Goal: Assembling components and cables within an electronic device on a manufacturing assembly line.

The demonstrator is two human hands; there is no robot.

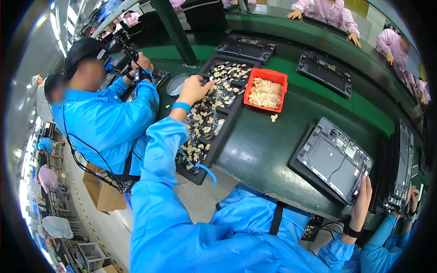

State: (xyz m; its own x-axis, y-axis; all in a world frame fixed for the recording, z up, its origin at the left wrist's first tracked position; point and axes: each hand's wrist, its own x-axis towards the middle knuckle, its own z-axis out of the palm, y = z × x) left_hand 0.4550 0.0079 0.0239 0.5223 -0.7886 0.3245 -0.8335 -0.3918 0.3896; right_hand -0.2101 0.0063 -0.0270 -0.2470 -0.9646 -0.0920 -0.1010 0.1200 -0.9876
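My left hand (193, 90) is over a long black tray (227, 119) with compartments. Its fingers are curled together among small dark parts with beige pieces (207, 123); what they pinch, if anything, is too small to make out. A blue band circles that wrist. At the right, my right hand (362, 202) grips the near right edge of an opened laptop base (334, 160), its fingers along the side. The laptop's inner boards, cables and dark battery area show. Under it lies a black pad (298, 164), partly covered.
A red bin (284, 93) holds many beige pieces, with one loose piece (274, 118) nearby. Further laptop bases (324, 73) lie across the green bench, others (400, 159) at the right. A co-worker (109, 113) sits close at left; a round dish (176, 85) stands between us.
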